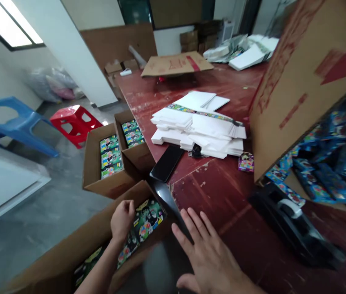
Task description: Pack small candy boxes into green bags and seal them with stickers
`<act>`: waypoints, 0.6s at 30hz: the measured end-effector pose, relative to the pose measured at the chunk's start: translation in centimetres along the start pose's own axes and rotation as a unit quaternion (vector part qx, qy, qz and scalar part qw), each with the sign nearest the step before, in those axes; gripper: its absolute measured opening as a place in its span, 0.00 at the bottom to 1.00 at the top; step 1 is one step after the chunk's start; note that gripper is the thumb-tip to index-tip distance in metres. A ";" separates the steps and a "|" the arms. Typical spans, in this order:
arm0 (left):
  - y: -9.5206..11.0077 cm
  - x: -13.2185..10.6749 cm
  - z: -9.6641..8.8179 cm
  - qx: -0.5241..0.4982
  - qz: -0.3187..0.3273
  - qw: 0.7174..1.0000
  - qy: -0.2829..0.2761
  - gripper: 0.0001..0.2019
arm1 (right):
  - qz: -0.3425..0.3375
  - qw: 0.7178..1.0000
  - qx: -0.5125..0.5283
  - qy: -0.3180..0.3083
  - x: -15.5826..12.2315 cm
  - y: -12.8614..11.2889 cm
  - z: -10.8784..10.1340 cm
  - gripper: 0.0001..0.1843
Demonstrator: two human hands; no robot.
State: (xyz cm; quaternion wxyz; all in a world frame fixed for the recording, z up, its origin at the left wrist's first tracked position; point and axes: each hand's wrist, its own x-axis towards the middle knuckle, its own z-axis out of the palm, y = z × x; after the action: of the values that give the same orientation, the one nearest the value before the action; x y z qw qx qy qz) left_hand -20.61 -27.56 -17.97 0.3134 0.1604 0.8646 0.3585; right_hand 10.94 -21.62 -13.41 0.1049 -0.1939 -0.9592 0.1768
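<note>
My left hand [123,220] is curled closed above the nearest open carton [65,234]. Its fingertips are turned away, so anything inside them is hidden. Green printed boxes [150,218] with colourful pictures lie in that carton, right beside the hand. My right hand [208,255] is spread flat with fingers apart and holds nothing. It is by the near edge of the dark red table [212,192], close to the carton's right side.
On the table are a black phone [167,163], stacked white folded card [200,126], a tape dispenser [298,226] and a tipped carton [301,94] with blue packets [320,179]. More filled cartons [108,185], a red stool [74,118] and a blue chair [16,118] stand left.
</note>
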 end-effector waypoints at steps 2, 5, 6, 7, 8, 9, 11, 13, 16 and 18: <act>5.5 -0.8 0.7 0.017 0.134 0.990 0.042 0.12 | -0.003 1.000 0.016 -0.018 0.2 0.2 0.2 0.65; 16.7 -2.1 4.9 0.138 0.459 0.876 0.057 0.22 | 0.019 0.998 0.043 -0.040 0.5 -0.1 -0.6 0.59; 20.7 -2.5 7.0 0.191 0.533 0.823 0.055 0.28 | 0.025 0.997 0.054 -0.046 0.6 -0.2 -1.1 0.56; 24.6 -2.8 9.2 0.251 0.569 0.782 0.037 0.35 | 0.029 0.996 0.066 -0.052 0.6 -0.4 -1.7 0.54; 28.0 -3.0 11.4 0.323 0.573 0.753 0.006 0.41 | 0.028 0.995 0.079 -0.059 0.6 -0.5 -2.3 0.51; 30.9 -3.3 13.4 0.350 0.571 0.742 -0.016 0.44 | 0.024 0.993 0.091 -0.065 0.7 -0.6 -2.9 0.50; 34.8 -3.7 16.4 0.387 0.564 0.728 -0.045 0.39 | 0.018 0.991 0.107 -0.073 0.7 -0.5 -3.6 0.50; 36.5 -3.8 17.9 0.406 0.557 0.721 -0.064 0.29 | 0.010 0.991 0.111 -0.071 0.8 -0.2 -3.9 0.50; 37.3 -3.9 17.3 0.414 0.548 0.723 -0.065 0.18 | 0.002 0.993 0.108 -0.053 0.8 -0.1 -3.9 0.50; 38.0 -4.5 15.6 0.398 0.534 0.746 -0.027 0.15 | 0.009 0.993 0.111 -0.035 0.6 -0.3 -4.1 0.49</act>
State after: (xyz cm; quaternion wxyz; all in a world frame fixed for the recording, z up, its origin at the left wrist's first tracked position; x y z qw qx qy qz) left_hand -4.97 4.59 2.84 0.0018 0.7153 0.6935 0.0863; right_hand 11.40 -20.40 -9.49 0.0909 -0.1833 -0.9349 0.2898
